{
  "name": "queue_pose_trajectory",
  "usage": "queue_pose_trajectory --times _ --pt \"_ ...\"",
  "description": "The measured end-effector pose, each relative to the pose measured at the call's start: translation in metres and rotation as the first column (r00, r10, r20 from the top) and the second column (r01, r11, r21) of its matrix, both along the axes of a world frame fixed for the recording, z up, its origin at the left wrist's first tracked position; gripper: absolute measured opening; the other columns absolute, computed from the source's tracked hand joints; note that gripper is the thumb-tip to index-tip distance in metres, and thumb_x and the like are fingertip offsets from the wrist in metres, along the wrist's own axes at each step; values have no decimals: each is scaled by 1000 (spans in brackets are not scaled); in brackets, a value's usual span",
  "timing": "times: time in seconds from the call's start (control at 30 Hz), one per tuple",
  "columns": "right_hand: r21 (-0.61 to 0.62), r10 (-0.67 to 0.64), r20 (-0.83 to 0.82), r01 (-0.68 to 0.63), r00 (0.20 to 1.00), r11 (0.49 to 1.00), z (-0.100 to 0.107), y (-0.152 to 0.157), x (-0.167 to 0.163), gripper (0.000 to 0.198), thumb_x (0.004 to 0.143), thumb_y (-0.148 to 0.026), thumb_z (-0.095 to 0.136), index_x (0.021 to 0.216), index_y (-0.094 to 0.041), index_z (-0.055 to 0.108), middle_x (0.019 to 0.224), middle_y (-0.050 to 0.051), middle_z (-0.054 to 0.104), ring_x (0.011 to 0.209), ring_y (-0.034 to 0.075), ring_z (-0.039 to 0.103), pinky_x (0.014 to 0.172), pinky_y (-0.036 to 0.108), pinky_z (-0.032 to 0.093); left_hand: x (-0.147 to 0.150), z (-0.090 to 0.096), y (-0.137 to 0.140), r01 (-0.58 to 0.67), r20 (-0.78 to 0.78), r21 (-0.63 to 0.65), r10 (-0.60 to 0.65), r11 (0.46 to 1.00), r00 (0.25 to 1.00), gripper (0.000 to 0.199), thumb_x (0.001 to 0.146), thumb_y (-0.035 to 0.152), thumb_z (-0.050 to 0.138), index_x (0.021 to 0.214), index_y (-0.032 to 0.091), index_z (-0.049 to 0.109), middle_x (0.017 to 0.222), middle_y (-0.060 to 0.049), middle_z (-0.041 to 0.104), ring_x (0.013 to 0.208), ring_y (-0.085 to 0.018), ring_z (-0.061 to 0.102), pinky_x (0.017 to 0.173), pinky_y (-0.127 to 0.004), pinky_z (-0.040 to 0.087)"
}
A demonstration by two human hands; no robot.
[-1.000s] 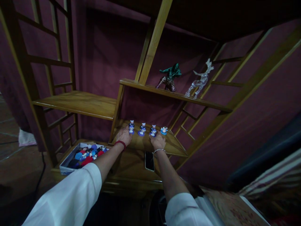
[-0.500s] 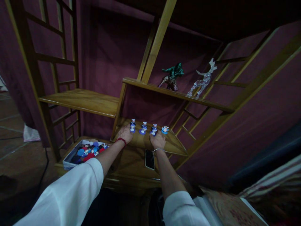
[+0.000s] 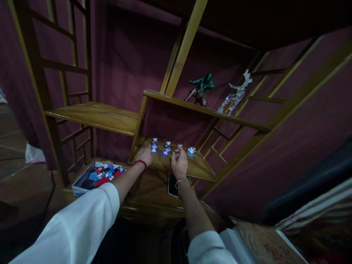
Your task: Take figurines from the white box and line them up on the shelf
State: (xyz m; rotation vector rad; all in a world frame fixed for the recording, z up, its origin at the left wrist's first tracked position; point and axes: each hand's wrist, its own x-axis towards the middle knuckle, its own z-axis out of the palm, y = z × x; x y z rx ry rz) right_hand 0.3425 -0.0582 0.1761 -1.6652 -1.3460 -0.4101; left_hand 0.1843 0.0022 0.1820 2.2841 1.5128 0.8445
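A row of small purple-and-white figurines stands on the low wooden shelf [image 3: 162,163]. My left hand [image 3: 145,154], with a red bead bracelet, has its fingertips closed at the side of the leftmost figurine [image 3: 154,146], which stands upright. To its right is a second figurine [image 3: 166,149], touched by neither hand. My right hand [image 3: 180,164], wearing a silver bangle, is raised in front of the third figurine [image 3: 179,146] with fingers apart, hiding most of it. At the right end sits a blue-based figurine [image 3: 191,151].
A box [image 3: 79,187] of loose colourful figures stands at lower left. Below my right hand lies a phone [image 3: 172,186]. A green-hooded figure [image 3: 202,90] and a clear deer ornament [image 3: 235,97] stand on the upper shelf [image 3: 170,98]. Wooden uprights frame the shelves.
My right hand has let go of the third figurine, drawn slightly left and lifted its fingers, now covering more of that figurine. My left hand stays by the leftmost figurine.
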Motion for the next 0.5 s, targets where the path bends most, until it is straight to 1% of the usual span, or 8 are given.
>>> queue_pose_trajectory --times 0.07,0.1,0.17,0.27,0.33,0.43,0.5 --pt "-80 114 19 -112 993 990 -2 2 -2 43 78 -32 42 117 -13 41 96 8 60 62 13 52 69 28 44 1 0 0 -7 -2 -6 7 1000 1000 41 75 23 48 115 18 44 109 -10 57 100 -20 52 84 -28 38" --pt "-117 143 20 -139 990 983 -2 4 -2 46 78 -33 43 119 -13 40 98 9 60 58 12 52 67 28 44 1 0 0 -10 -4 -7 10 1000 1000 41 75 23 48 116 17 44 110 -10 57 100 -20 52 84 -27 38" --pt "-172 160 16 -155 987 973 -4 7 -1 53 77 -35 46 124 -12 35 103 10 60 55 12 52 65 29 45 1 -1 0 -15 -5 -8 15 1000 1000 41 76 23 48 116 17 44 109 -10 57 100 -20 52 85 -28 38" --pt "-224 129 5 -125 992 967 -5 10 2 60 76 -36 48 127 -10 30 108 13 58 60 14 56 68 30 46 2 -1 0 -23 0 -3 23 1000 1000 40 76 23 47 116 17 44 111 -10 56 102 -20 51 86 -28 37" --pt "-267 103 -4 -100 995 958 -3 11 1 62 75 -36 50 128 -10 30 108 13 58 64 16 58 70 30 46 1 -1 0 -16 8 10 16 1000 1000 40 76 22 47 115 17 45 112 -10 55 104 -19 50 87 -27 37" --pt "-358 58 -7 -57 998 932 3 12 -5 64 74 -38 53 128 -13 29 109 11 59 73 18 60 72 31 45 0 1 -2 -5 8 17 5 1000 1000 40 76 22 46 115 15 45 111 -11 56 102 -20 51 86 -27 37" --pt "-419 -7 4 8 1000 908 8 13 -11 65 74 -42 52 129 -16 28 107 11 59 83 21 60 73 32 44 0 2 -3 -10 -1 -1 10 1000 1000 40 76 22 46 116 15 44 110 -11 56 101 -20 52 86 -27 38"
